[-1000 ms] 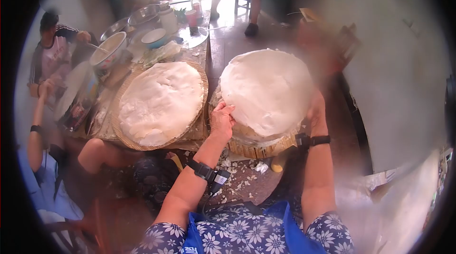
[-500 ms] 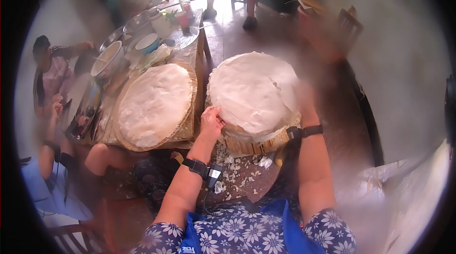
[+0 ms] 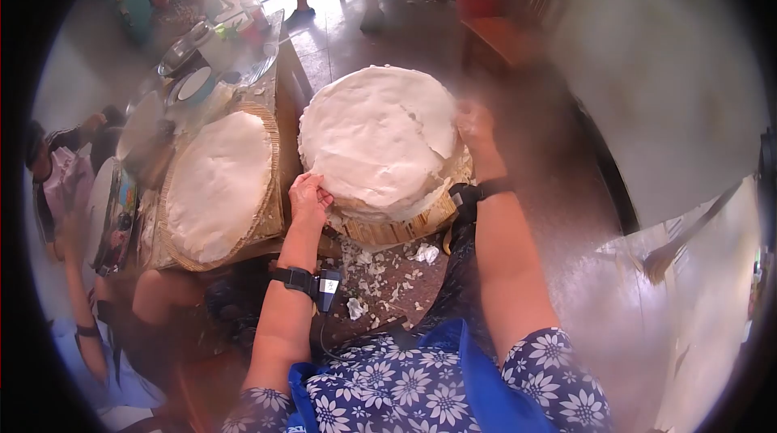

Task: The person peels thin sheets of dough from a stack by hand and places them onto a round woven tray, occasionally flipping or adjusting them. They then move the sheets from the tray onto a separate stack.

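Before me a thick round stack of thin white sheets (image 3: 372, 129), dough-like and soft, rests on a slatted round base (image 3: 388, 231). A ragged line crosses the top sheet toward its right side. At the near-left rim, my left hand (image 3: 310, 197) has its fingers pinched together on the sheet's edge. My right hand (image 3: 479, 127) is at the right rim with curled fingers closed at the edge; it is somewhat blurred. To the left, another white round (image 3: 217, 190) lies on a round slatted tray (image 3: 271, 150).
White scraps (image 3: 380, 279) litter the brown surface below the stack. A worktable (image 3: 283, 93) at left carries bowls, including a blue-rimmed bowl (image 3: 194, 85). People sit at left and behind. A red bucket (image 3: 473, 2) stands at the back right, a broom (image 3: 660, 263) at right.
The whole view has shifted, so the stack and tray appear farther left. My right hand shows more clearly, slightly farther back along the rim. My left hand stays at the near-left edge.
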A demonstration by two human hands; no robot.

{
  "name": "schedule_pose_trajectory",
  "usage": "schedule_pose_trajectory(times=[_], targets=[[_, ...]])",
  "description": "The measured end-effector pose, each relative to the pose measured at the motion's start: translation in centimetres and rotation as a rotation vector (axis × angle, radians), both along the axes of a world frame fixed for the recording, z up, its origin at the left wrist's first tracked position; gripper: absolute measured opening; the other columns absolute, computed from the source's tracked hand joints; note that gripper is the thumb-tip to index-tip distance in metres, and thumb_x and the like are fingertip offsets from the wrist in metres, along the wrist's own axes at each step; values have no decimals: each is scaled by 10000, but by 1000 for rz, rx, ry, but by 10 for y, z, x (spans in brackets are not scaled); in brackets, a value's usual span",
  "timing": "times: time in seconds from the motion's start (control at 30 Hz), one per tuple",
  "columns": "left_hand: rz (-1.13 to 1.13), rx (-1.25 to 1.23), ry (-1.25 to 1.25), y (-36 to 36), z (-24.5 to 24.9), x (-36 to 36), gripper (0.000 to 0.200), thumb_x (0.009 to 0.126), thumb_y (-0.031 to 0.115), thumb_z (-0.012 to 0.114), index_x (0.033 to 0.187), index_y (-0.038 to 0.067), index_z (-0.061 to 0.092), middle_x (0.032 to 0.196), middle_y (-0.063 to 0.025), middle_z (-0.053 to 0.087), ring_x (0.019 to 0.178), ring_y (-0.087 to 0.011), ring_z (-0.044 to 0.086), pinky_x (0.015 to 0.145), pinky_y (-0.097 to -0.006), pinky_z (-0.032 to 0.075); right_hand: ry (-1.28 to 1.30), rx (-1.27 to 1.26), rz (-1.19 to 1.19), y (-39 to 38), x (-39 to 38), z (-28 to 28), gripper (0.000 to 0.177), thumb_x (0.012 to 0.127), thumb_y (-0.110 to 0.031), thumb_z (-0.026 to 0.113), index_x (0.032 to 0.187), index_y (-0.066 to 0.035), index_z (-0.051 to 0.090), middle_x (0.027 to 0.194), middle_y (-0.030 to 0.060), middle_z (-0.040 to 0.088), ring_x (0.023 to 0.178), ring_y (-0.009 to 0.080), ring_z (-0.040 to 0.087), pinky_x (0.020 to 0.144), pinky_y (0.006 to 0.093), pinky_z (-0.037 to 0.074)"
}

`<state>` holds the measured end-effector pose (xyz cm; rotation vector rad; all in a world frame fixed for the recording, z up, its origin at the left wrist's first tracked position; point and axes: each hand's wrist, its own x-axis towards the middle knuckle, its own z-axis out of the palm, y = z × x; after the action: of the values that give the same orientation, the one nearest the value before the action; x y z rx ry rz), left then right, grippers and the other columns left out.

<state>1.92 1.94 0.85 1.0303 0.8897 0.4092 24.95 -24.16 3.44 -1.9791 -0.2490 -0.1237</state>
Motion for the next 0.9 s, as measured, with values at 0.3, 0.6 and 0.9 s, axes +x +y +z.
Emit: schedule_pose_trajectory(times=[0.3,0.6,0.9], targets=[[21,21,-26,-2,1,-1,243,821,93,615,1039,117,509,746,-14,574,578,-141,547,489,-302,468,-137,-110,-218,-9,6,-2,244,720,-167,677,922,-31,663,882,134,680,829,259,654,770,328,494],[40,169,94,-11,3,5,343,771,49,667,1059,86,485,746,-32,549,477,-120,471,412,-263,401,101,-261,31,-18,11,-16,508,681,-320,717,1078,-14,633,1041,197,652,986,308,627,864,348,473],[149,295,158,-15,-4,6,606,707,-4,688,1224,38,376,866,-74,544,513,-92,428,392,-223,362,103,-165,51,-20,21,-34,483,645,-275,722,1047,-20,639,982,181,665,925,297,642,827,340,482]])
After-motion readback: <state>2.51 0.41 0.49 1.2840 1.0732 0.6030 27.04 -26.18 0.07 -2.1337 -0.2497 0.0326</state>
